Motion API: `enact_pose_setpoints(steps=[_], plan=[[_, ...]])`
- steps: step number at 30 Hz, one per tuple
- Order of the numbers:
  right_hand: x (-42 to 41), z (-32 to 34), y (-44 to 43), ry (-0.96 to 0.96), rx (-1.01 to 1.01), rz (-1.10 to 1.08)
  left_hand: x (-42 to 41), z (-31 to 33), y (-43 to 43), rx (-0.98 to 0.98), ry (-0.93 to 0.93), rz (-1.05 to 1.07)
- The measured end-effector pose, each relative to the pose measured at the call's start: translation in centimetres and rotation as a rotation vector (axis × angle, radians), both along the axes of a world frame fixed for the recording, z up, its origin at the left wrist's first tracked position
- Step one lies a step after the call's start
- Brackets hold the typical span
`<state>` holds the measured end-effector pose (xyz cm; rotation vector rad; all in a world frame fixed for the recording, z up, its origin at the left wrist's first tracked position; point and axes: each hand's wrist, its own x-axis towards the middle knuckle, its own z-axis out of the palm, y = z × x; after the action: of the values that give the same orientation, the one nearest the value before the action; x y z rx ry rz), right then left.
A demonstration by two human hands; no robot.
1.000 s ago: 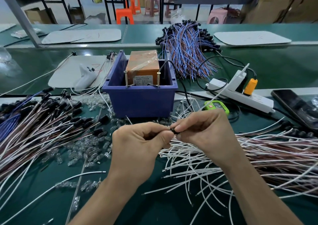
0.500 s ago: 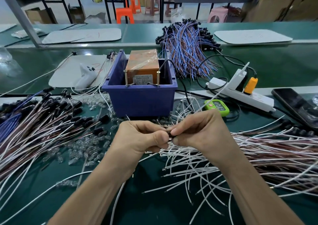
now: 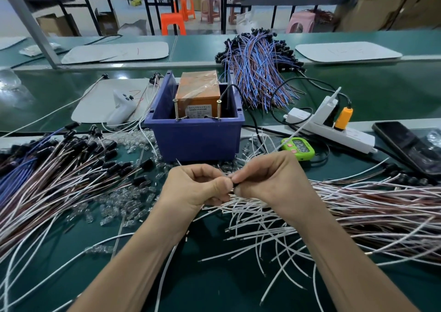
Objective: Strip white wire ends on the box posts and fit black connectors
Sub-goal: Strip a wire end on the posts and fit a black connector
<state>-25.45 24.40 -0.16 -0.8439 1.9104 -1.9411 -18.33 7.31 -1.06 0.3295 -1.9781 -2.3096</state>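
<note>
1. The hands were together at near centre, just in front of the blue box (image 3: 195, 142). The left hand (image 3: 198, 187) and the right hand (image 3: 269, 180) both had their fingers curled. Their thumb tips met on one small black connector (image 3: 235, 184), which they pinched from either side.
2. The wire entering the connector was hidden inside the grip, so I could not tell which strand it was.
3. The posts (image 3: 175, 108) stood upright at the box's near rim, and neither hand touched them.
4. Loose white wires (image 3: 262, 228) lay fanned beneath and to the right of the hands. Finished leads (image 3: 71, 168) with black ends were heaped at the left.
5. Handling, as judged: the wire looked light, thin and limp, and likely to buckle if pushed from far back. It should be held just behind the stripped end.
6. The connector looked small, rigid and easy to drop, so a fingertip pinch across its body suits it.
7. Risk, as judged: bare strands may splay on entering the connector.
</note>
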Motion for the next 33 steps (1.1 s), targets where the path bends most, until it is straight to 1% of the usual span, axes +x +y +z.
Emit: enact_pose_setpoints(steps=[3, 5, 6, 8, 10, 11, 13, 15, 19, 21, 22, 24, 26, 29, 31, 32, 33], plan=[[0.1, 0.7, -0.4, -0.008, -0.058, -0.115, 0.3, 0.6, 0.5, -0.026, 0.109, 0.060], [0.2, 2.0, -0.5, -0.066, -0.161, -0.175, 0.8, 1.0, 0.9, -0.048, 0.166, 0.022], [0.1, 2.8, -0.6, -0.113, -0.226, -0.172, 0.9, 1.1, 1.1, -0.104, 0.163, -0.010], [0.3, 4.7, -0.8, -0.256, -0.386, -0.088, 0.9, 1.4, 1.9, -0.252, 0.151, -0.111], [0.5, 6.5, -1.3, -0.432, -0.557, 0.018, 0.8, 1.9, 3.2, -0.376, 0.215, -0.247], [0.6, 7.5, -1.7, -0.511, -0.633, 0.052, 0.7, 2.4, 3.8, -0.390, 0.263, -0.284], [0.5, 9.3, -2.5, -0.637, -0.757, 0.066, 0.4, 3.6, 4.3, -0.302, 0.282, -0.273], [0.1, 10.8, -2.6, -0.677, -0.819, 0.037, 0.2, 4.7, 3.9, -0.186, 0.245, -0.200], [-1.1, 12.0, -0.9, -0.650, -0.829, -0.062, 0.5, 6.7, 1.1, -0.115, 0.225, -0.021], [-1.6, 11.9, 0.5, -0.636, -0.841, -0.108, 0.9, 7.9, -0.4, -0.145, 0.203, 0.014], [-1.8, 11.7, 1.2, -0.633, -0.855, -0.122, 1.1, 8.3, -1.2, -0.196, 0.186, 0.025], [-2.0, 11.0, 2.3, -0.631, -0.875, -0.140, 1.6, 9.2, -2.6, -0.357, 0.136, 0.016], [-2.1, 9.9, 3.3, -0.633, -0.859, -0.181, 2.1, 9.7, -3.7, -0.489, 0.087, 0.006], [-1.9, 7.4, 4.2, -0.686, -0.804, -0.219, 2.5, 9.9, -4.5, -0.652, 0.051, 0.133], [-1.7, 6.0, 4.5, -0.699, -0.695, -0.261, 2.7, 9.8, -4.2, -0.776, 0.094, 0.254], [-1.5, 5.5, 4.5, -0.671, -0.600, -0.319, 2.9, 9.8, -3.9, -0.843, 0.151, 0.294], [-1.3, 5.2, 4.5, -0.582, -0.456, -0.416, 3.1, 9.8, -3.6, -0.911, 0.213, 0.308]])
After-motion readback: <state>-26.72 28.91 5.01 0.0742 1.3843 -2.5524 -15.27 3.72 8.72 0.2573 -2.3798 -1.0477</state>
